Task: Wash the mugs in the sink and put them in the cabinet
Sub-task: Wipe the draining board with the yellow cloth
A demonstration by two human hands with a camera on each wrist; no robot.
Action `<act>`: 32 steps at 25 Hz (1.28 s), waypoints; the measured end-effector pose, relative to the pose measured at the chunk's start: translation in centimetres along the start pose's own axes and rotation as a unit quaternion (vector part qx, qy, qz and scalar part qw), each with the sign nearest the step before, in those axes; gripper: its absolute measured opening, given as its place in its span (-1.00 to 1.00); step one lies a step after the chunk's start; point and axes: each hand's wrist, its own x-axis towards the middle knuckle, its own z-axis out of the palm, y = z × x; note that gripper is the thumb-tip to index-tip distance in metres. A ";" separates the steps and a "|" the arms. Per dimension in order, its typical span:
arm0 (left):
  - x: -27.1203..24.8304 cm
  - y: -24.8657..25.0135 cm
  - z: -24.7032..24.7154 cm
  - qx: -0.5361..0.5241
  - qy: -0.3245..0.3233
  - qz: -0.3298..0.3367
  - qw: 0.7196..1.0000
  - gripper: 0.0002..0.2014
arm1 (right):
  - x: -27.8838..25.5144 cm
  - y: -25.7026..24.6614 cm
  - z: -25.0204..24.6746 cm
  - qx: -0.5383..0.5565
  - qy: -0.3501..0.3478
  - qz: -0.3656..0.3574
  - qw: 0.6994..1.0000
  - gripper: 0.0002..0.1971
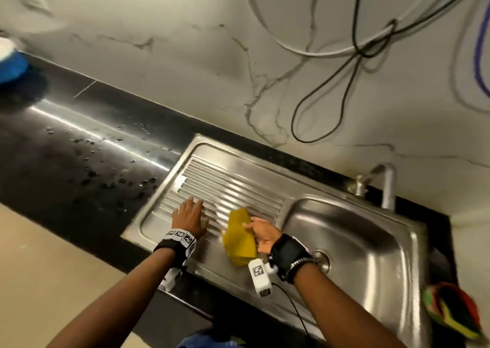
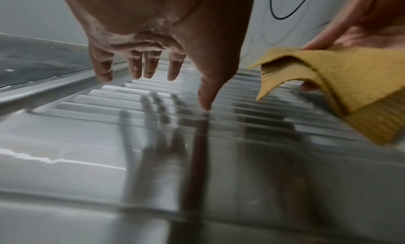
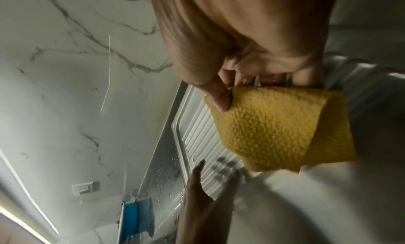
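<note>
Steel sink [image 1: 371, 231] sits in a black counter [image 1: 66, 146], its basin at the right with a drain [image 1: 322, 261] in the floor and a tap [image 1: 385, 186] at the back rim. No mug shows in any view. Left of the basin runs the ribbed drainboard [image 1: 225, 186], and beyond it the counter carries scattered water drops. A marble-veined wall [image 1: 185, 50] rises behind, with black and white cables [image 1: 344, 64] hanging down it and a switch plate [image 3: 85, 188] further left. A blue and white object [image 1: 10, 61], blurred, stands at the counter's far left. A red, green and yellow thing [image 1: 453, 310], too blurred to tell, lies at the counter's right end.

A folded yellow cloth [image 1: 240, 237] hangs over the drainboard near the basin's left edge. The right hand [image 1: 265, 235] grips it, thumb pressed on its top corner and fingers [image 3: 243, 77] curled round the upper fold, so the cloth droops below the palm. The wrist is bent, palm turned toward the left hand.

The left hand [image 1: 189, 216] is spread, fingers straight and a little apart, holding nothing. It is palm down over the ribs just left of the cloth; the thumb tip meets the steel in the left wrist view, while the other fingertips [image 2: 151, 69] seem just above it. Both forearms reach in from the near edge, each with a camera band at the wrist.
</note>
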 end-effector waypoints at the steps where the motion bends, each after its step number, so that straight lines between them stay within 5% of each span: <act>1: 0.8 -1.5 -0.2 0.007 -0.011 -0.003 1.000 -0.13 | 1.6 -1.0 1.1 -0.028 0.013 0.009 0.999 -0.70; 5: 3.5 -5.6 -0.4 -0.009 -0.040 0.005 0.999 0.33 | 7.5 -8.9 4.6 -0.119 0.041 -0.052 0.991 -0.79; 7: 3.9 -6.5 0.0 -0.013 -0.041 0.017 0.999 0.43 | 9.8 -13.8 7.3 -0.264 0.089 -0.132 0.951 -0.79; 8: 3.9 -6.8 0.0 -0.008 -0.039 0.023 0.999 0.42 | 10.5 -16.3 9.1 -0.373 0.120 -0.169 0.905 -0.72; 10: 4.0 -7.3 0.0 0.000 -0.039 0.037 0.999 0.32 | 11.9 -19.5 12.4 -0.580 0.145 -0.248 0.763 -0.68; 13: 4.4 -8.0 -0.4 -0.023 -0.039 0.046 0.998 0.10 | 15.2 -20.2 15.0 -0.762 0.063 -0.303 0.569 -0.53; 16: 4.3 -7.8 -0.7 -0.039 -0.041 0.036 0.998 0.04 | 18.6 -17.4 13.2 -0.858 -0.035 -0.236 0.455 -0.17; 20: 4.2 -7.0 -0.9 -0.051 -0.048 0.016 0.997 0.03 | 18.2 -15.5 7.6 -0.851 -0.021 -0.247 0.462 -0.03; 28: 4.4 -7.1 0.1 -0.058 -0.021 0.033 0.998 0.07 | 5.3 -11.4 -12.5 -0.779 0.026 -0.204 0.592 -0.19; 32: 4.8 -8.1 1.0 -0.061 -0.020 0.025 0.998 0.09 | 0.1 -12.1 -14.0 -0.796 0.111 -0.228 0.550 -0.47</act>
